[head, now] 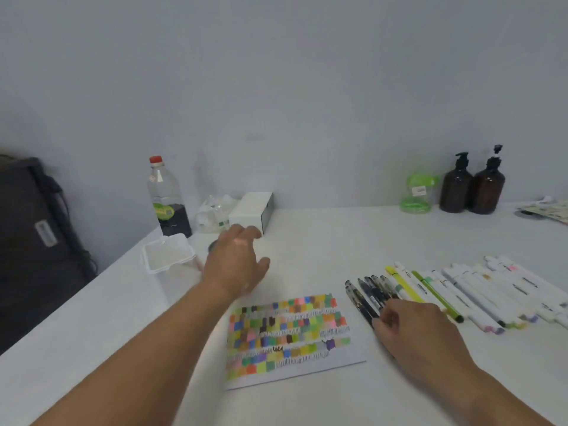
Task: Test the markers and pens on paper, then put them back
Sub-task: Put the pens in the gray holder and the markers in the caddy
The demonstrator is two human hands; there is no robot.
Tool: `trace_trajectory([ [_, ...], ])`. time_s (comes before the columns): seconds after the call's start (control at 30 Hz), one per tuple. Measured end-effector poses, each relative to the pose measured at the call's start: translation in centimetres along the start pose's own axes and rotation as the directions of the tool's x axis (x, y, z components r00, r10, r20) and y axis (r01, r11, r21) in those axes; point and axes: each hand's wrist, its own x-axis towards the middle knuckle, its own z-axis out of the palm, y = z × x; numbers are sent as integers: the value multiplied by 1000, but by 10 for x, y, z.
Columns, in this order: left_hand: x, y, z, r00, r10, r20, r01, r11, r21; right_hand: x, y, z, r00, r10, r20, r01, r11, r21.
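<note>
Head view. White table against a pale wall.

- Paper lies flat at centre near the front edge, covered in rows of coloured swatches and scribble lines.
- Dark pens lie in a tight fan just right of the paper. Beside them are two yellow-green fineliners, then a long row of white markers running to the right edge, all lying side by side.
- Right hand rests on the near ends of the dark pens, fingers bent down over them. The knuckles hide the tips, so I cannot tell whether one is pinched.
- Left hand is stretched forward above the table beyond the paper, fingers loose and slightly bent, holding nothing. It covers part of a small dark round object on the tabletop.

Surroundings:
- A white tub sits at the table's left edge, just left of the left hand.
- Behind it stand a clear bottle with a red cap and dark liquid at the bottom, crumpled clear plastic and a white box.
- Back right are a green transparent container and two amber pump bottles, touching.
- A printed sheet sits at the far right edge.
- A dark bag stands off the table to the left.
</note>
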Motion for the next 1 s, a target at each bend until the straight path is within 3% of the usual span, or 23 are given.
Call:
trace_trajectory([
  [0.13, 42, -10, 10, 955, -128, 268, 3, 906, 422, 7, 0, 3, 999, -20, 43, 19, 999, 38],
  [0.23, 54, -12, 28, 906, -253, 339, 54, 864, 500, 10, 6, 5, 997, -50, 61, 47, 998, 49],
  [0.37, 70, -6, 32, 872, -307, 380, 49, 829, 558, 13, 15, 5, 995, -73, 70, 68, 995, 70],
  [0.47, 76, 6, 31, 824, -298, 482, 22, 867, 497, 15, 19, 2, 996, -79, 51, 75, 994, 78],
  [0.57, 76, 23, 22, 815, -161, 556, -95, 910, 403, 15, 20, -2, 995, -99, 25, 97, 991, 87],
  [0.73, 65, 56, -15, 903, 30, 429, -116, 978, 176, 13, 21, -8, 991, -81, 108, 82, 997, -13],
  [0.87, 29, 82, -30, 846, 170, 506, -142, 985, -94, 15, 11, -9, 986, -53, 159, 65, 995, -75],
  [1.0, -16, 84, -7, 848, 214, 485, -166, 976, -141, 23, 2, -9, 978, 14, 207, 12, 992, -125],
])
